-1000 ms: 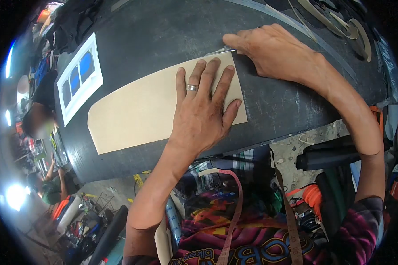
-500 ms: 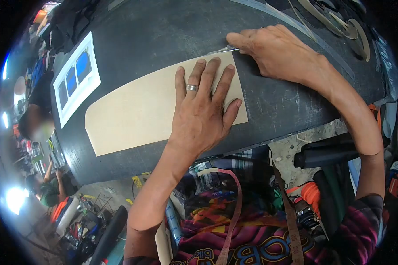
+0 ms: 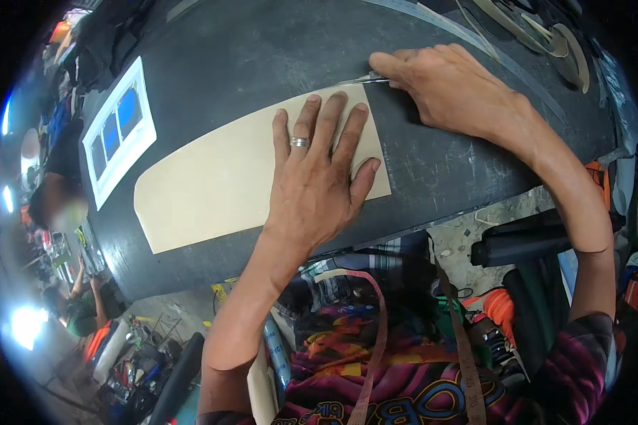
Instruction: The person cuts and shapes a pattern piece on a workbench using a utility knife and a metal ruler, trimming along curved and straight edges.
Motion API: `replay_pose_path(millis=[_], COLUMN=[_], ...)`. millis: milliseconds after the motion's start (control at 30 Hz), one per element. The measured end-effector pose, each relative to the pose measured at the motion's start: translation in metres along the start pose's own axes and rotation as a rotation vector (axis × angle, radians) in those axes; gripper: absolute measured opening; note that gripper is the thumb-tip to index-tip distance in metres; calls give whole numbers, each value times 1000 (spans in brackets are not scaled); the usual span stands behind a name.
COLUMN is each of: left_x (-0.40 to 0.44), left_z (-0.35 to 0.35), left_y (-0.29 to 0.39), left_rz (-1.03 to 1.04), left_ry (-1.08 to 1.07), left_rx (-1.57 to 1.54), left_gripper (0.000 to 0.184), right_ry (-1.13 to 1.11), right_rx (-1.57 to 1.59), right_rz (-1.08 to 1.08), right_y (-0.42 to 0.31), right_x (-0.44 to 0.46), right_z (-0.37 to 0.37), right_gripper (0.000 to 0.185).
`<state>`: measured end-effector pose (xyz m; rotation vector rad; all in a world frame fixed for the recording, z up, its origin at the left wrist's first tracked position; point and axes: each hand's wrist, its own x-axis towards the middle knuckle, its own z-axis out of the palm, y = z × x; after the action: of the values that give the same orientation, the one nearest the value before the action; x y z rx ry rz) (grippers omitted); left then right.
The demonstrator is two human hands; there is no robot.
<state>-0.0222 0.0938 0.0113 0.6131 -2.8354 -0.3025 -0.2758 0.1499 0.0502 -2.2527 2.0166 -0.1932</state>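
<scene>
A cream template sheet (image 3: 205, 177) with one long curved edge lies flat on the dark table. Pressing on its right part, my left hand (image 3: 315, 170) is flat with fingers spread and wears a ring. At the sheet's upper right corner, my right hand (image 3: 446, 88) is closed around a utility knife (image 3: 365, 79). Its thin silver blade points left along the sheet's upper edge; the handle is mostly hidden in my fist.
A white printed sheet (image 3: 124, 131) with blue pictures lies left on the black table (image 3: 248, 49). Curved strips (image 3: 532, 35) lie at the upper right. A measuring tape (image 3: 379, 319) hangs around my neck. Dark rolls (image 3: 521, 237) are below the table, and people (image 3: 81, 312) sit at far left.
The template sheet and my left hand sit slightly further left in view. My right hand, still holding the knife, appears slightly lower and further right, its blade still near the upper edge.
</scene>
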Motion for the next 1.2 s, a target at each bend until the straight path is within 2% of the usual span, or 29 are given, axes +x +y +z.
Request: replay_pose_path(millis=[233, 533, 867, 967, 1200], left_x=[0, 0, 0, 0, 1], left_z=[-1, -1, -1, -1, -3], left_y=[1, 0, 0, 0, -1], left_rz=[13, 16, 15, 14, 17], left_ry=[-5, -6, -9, -16, -16], left_rx=[30, 39, 35, 39, 25], left_gripper=[65, 64, 65, 65, 67], right_ry=[82, 52, 85, 15, 90], right_rx=[-38, -37, -14, -8, 2], right_rz=[-2, -6, -3, 64, 49], right_y=[-19, -11, -13, -16, -16], right_x=[-6, -4, -11, -14, -23], right_z=[-1, 2, 7, 7, 11], right_gripper=[28, 26, 33, 34, 33])
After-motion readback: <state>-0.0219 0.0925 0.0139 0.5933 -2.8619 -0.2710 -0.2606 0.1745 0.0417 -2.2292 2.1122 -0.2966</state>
